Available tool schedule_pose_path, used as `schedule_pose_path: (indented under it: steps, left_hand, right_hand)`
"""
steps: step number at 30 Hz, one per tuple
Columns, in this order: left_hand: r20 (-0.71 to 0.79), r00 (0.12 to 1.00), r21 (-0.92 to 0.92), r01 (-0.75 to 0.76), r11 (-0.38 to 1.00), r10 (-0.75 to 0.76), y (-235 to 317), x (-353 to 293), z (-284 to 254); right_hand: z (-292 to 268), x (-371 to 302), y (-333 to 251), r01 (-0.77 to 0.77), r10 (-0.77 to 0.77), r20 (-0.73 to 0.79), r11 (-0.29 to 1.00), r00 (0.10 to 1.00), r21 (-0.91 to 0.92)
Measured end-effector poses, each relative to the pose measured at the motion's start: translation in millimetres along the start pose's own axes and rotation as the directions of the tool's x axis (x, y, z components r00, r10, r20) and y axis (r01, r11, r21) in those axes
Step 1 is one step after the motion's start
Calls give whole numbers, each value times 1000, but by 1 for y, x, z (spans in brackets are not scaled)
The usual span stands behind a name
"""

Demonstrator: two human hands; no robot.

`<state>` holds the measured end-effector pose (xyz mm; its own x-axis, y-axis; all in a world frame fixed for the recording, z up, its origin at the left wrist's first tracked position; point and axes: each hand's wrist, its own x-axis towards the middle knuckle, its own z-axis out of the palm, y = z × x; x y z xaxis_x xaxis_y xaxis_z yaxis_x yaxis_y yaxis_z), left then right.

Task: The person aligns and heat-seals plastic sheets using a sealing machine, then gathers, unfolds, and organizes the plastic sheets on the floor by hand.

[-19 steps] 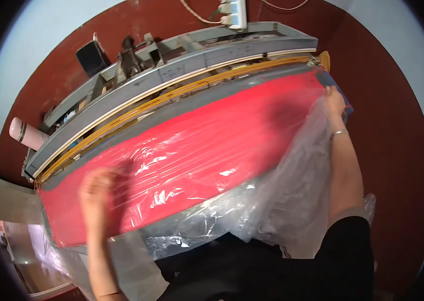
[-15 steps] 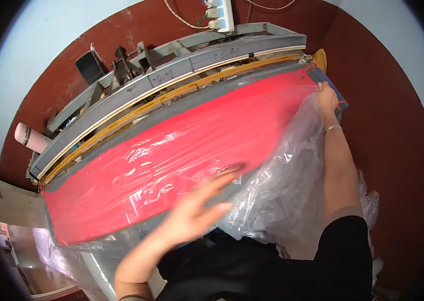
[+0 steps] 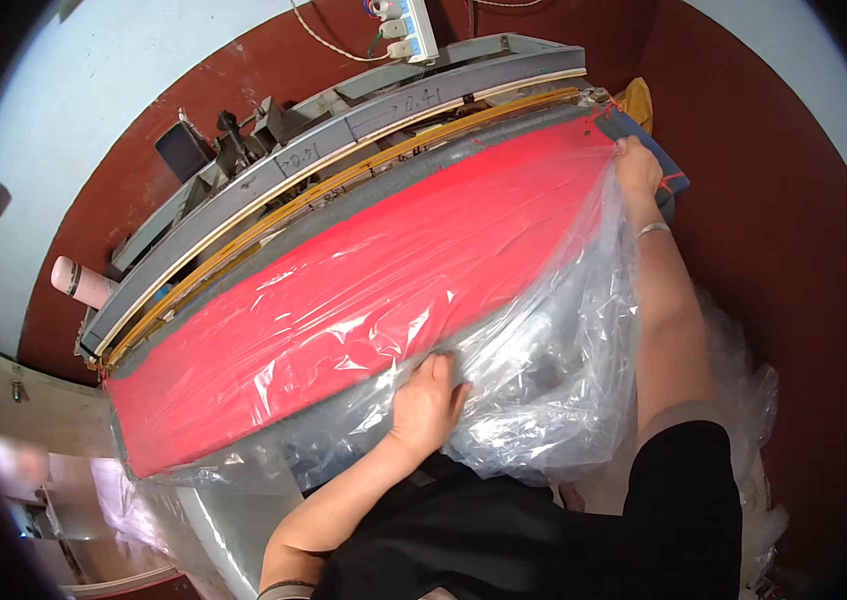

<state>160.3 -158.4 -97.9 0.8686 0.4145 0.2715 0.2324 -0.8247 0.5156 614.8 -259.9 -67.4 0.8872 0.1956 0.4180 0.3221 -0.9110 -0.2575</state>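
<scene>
Clear plastic film (image 3: 553,370) lies wrinkled over a long red sheet (image 3: 343,300) on a grey padded board (image 3: 253,262). At the far right corner my right hand (image 3: 638,168) is closed on the film's edge and pulls it taut in folds. My left hand (image 3: 425,402) is at the near edge of the red sheet, with its fingers curled into the film; the fingertips are partly hidden. Loose film bunches between my two arms and hangs over the near side.
Behind the board runs a grey metal frame (image 3: 373,125) with yellow strips (image 3: 343,185). A pink bottle (image 3: 83,282) and a dark phone-like slab (image 3: 181,150) are by it. A power strip (image 3: 413,30) hangs above. More film (image 3: 743,400) is heaped right of my arm.
My left hand has moved right and curled its fingers into the film. The film now stretches tighter from my right hand, which keeps its hold near the corner. The view has shifted slightly.
</scene>
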Motion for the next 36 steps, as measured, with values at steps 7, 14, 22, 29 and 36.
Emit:
schedule_pose_path:
  steps: [7, 14, 22, 29, 36]
  left_hand:
    - [318, 910, -735, 415, 536, -267, -12, -24, -67]
    - [263, 931, 21, 257, 966, -253, -9, -61, -156]
    - [-568, 754, 276, 552, 787, -330, -65, -187, -303]
    - [-758, 621, 387, 676, 627, -202, -135, -188, -501]
    - [8, 880, 638, 361, 680, -474, -187, -152, -343]
  right_hand:
    - [3, 1, 1, 73, -72, -39, 997, 997, 26]
    - [16, 5, 6, 161, -161, -51, 987, 986, -4]
    - [34, 20, 36, 202, -200, -59, 978, 978, 48]
    - [33, 18, 22, 198, -198, -17, 977, 980, 84]
    - [37, 29, 49, 198, -197, -28, 979, 980, 48]
